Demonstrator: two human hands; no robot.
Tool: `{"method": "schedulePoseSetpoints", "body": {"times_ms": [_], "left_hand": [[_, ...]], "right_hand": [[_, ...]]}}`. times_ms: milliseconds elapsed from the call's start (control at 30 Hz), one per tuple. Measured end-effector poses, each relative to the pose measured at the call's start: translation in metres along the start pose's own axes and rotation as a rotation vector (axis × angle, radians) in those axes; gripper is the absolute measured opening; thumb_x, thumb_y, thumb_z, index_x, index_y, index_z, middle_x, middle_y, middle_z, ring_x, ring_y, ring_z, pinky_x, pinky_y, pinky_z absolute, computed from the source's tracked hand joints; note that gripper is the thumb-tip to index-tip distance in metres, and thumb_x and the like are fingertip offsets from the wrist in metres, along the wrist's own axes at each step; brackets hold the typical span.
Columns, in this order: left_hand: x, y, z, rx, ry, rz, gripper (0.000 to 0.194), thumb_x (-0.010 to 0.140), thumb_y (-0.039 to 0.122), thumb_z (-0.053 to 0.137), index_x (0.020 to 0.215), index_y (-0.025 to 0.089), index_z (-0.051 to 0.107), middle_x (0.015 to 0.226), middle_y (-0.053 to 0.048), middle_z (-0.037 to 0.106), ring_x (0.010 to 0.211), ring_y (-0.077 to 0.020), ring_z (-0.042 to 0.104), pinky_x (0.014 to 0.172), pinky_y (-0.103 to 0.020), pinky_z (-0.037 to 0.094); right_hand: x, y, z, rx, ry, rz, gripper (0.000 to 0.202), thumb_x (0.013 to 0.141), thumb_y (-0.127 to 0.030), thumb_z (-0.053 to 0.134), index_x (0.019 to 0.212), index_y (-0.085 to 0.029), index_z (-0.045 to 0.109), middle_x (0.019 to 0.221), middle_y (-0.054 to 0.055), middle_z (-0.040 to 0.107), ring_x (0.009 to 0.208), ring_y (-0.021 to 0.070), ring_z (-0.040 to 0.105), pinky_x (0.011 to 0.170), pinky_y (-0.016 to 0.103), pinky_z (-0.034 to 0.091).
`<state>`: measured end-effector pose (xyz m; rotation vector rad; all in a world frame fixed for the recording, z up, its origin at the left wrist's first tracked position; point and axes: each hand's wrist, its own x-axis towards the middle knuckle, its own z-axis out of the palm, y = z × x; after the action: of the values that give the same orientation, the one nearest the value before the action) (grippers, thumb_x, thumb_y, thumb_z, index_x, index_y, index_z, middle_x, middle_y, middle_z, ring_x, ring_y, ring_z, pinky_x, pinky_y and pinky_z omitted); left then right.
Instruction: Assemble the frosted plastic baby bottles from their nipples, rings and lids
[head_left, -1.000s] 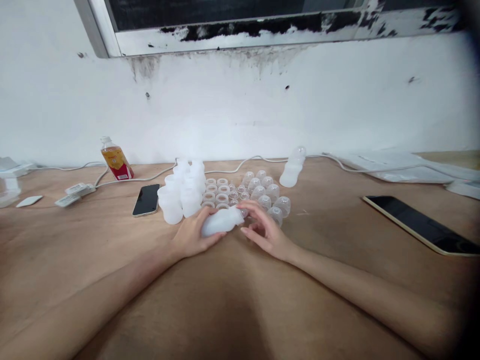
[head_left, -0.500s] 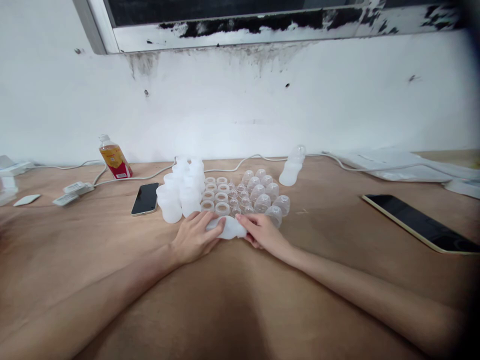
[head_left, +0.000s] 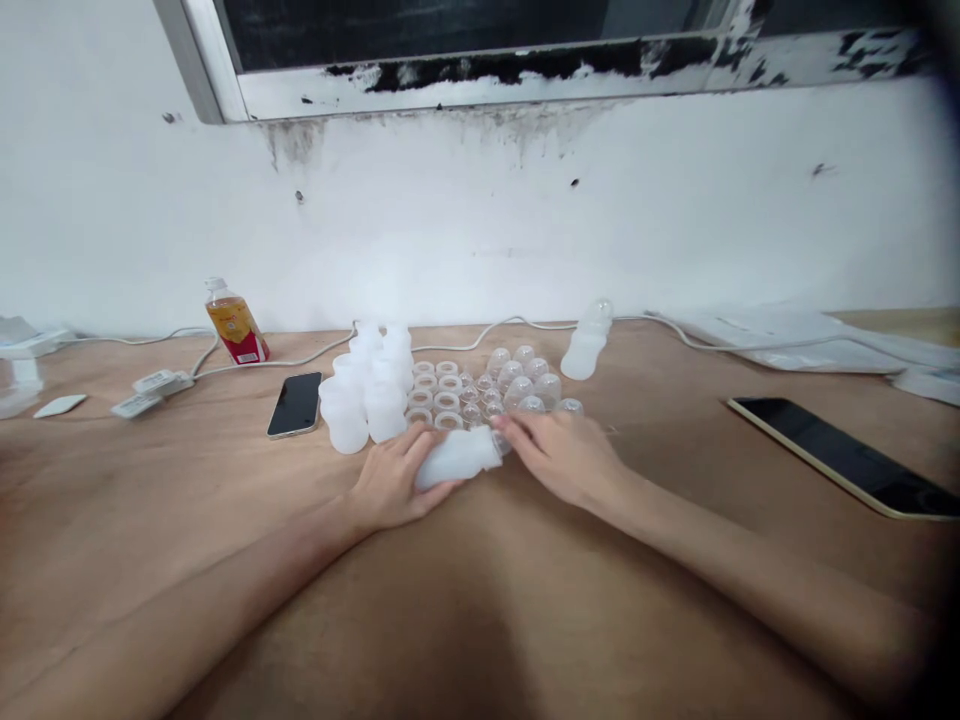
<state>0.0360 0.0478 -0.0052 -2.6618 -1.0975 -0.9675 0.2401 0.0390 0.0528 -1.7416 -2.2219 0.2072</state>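
My left hand (head_left: pixel 394 478) is wrapped round a frosted white bottle (head_left: pixel 456 457) that lies tilted with its mouth to the right. At that mouth my right hand (head_left: pixel 562 452) has its fingers pressed together on a small clear piece, mostly hidden by the fingers. Beyond the hands stand several white bottles (head_left: pixel 349 410) at the left. White rings (head_left: pixel 448 402) lie in rows beside them, then small clear nipples (head_left: pixel 471 393), then clear domed caps (head_left: pixel 517 390). One bottle with a clear cap (head_left: pixel 585 345) stands apart near the wall.
A phone (head_left: pixel 295 405) lies left of the bottles, and a larger phone (head_left: pixel 840 455) at the right. A drink bottle (head_left: pixel 238 325), white adapters (head_left: pixel 154 390) and a cable (head_left: pixel 480 340) are at the back. Plastic bags (head_left: pixel 787 335) lie at the back right.
The bottle in my left hand has turned so more of its body shows. My right hand has shifted right and its back now faces up, over the front caps. The view has tilted slightly.
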Motion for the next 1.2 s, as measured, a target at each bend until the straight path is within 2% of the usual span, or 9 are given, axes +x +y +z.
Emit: {"method": "schedulePoseSetpoints", "body": {"times_ms": [67,133,233,333,533,667,800,933,1200], "left_hand": [[0.001,0.0,-0.001,-0.123,-0.023,-0.183,0.043,0.073,0.043,0.05,0.107,0.019,0.04,0.101,-0.007,0.057,0.087,-0.0194,0.056,0.068,-0.029,0.046],[0.002,0.0,-0.001,-0.205,-0.024,-0.291,0.043,0.072,0.044,0.051,0.106,0.019,0.041,0.101,-0.006,0.057,0.088,-0.0202,0.056,0.072,-0.031,0.045],[0.004,-0.002,-0.001,-0.27,-0.01,-0.344,0.043,0.07,0.043,0.053,0.104,0.018,0.043,0.1,-0.006,0.057,0.092,-0.0213,0.054,0.076,-0.032,0.043],[0.005,-0.003,-0.001,-0.3,-0.004,-0.355,0.042,0.07,0.042,0.053,0.103,0.017,0.043,0.1,-0.007,0.057,0.092,-0.0212,0.054,0.077,-0.033,0.043],[0.005,-0.003,-0.001,-0.326,0.022,-0.34,0.039,0.072,0.039,0.052,0.103,0.015,0.044,0.099,-0.007,0.057,0.09,-0.02,0.054,0.077,-0.031,0.042],[0.005,-0.003,-0.002,-0.319,-0.005,-0.345,0.04,0.074,0.039,0.05,0.104,0.015,0.044,0.099,-0.007,0.058,0.089,-0.0198,0.054,0.076,-0.031,0.043],[0.007,-0.003,-0.003,-0.318,-0.057,-0.353,0.041,0.074,0.04,0.05,0.107,0.017,0.046,0.105,-0.006,0.057,0.095,-0.0202,0.053,0.082,-0.031,0.041],[0.007,-0.002,-0.004,-0.333,-0.079,-0.368,0.042,0.074,0.041,0.05,0.109,0.018,0.047,0.108,-0.005,0.057,0.098,-0.0203,0.052,0.084,-0.031,0.04],[0.008,-0.002,-0.004,-0.332,-0.073,-0.375,0.044,0.073,0.042,0.05,0.109,0.017,0.048,0.107,-0.006,0.058,0.097,-0.0206,0.053,0.084,-0.031,0.041]], "right_hand": [[0.004,0.005,-0.012,-0.307,0.133,0.049,0.046,0.084,-0.046,0.02,0.078,-0.017,0.056,0.066,0.008,0.06,0.065,0.0219,0.058,0.053,0.029,0.037],[0.006,0.01,-0.019,-0.478,0.114,0.114,0.042,0.084,-0.044,0.025,0.083,-0.015,0.056,0.075,0.011,0.061,0.068,0.0255,0.059,0.052,0.03,0.037],[0.001,0.01,-0.015,-0.579,0.014,0.09,0.031,0.081,-0.038,0.039,0.092,-0.013,0.053,0.085,0.015,0.059,0.07,0.0279,0.059,0.05,0.03,0.037],[-0.012,0.0,0.003,-0.519,-0.027,-0.027,0.027,0.079,-0.033,0.045,0.098,-0.015,0.05,0.089,0.015,0.057,0.064,0.0247,0.06,0.048,0.029,0.037],[-0.024,-0.01,0.039,0.046,-0.002,-0.349,0.021,0.082,-0.035,0.038,0.084,-0.017,0.048,0.08,0.006,0.055,0.06,0.0168,0.054,0.054,0.03,0.04],[-0.007,0.008,0.054,0.8,0.069,-0.223,0.021,0.085,-0.037,0.031,0.087,-0.02,0.044,0.07,0.001,0.052,0.055,0.0114,0.05,0.046,0.024,0.039],[0.01,0.019,0.06,1.463,0.233,-0.096,0.019,0.083,-0.04,0.035,0.094,-0.026,0.042,0.086,0.001,0.05,0.063,0.0117,0.055,0.043,0.021,0.04],[0.015,0.02,0.06,1.648,0.266,-0.049,0.017,0.08,-0.035,0.045,0.094,-0.026,0.046,0.089,0.0,0.051,0.072,0.0124,0.056,0.056,0.025,0.044],[0.011,0.018,0.061,1.625,0.202,-0.06,0.02,0.077,-0.031,0.05,0.097,-0.027,0.047,0.095,0.0,0.05,0.076,0.0122,0.055,0.059,0.025,0.044]]}}
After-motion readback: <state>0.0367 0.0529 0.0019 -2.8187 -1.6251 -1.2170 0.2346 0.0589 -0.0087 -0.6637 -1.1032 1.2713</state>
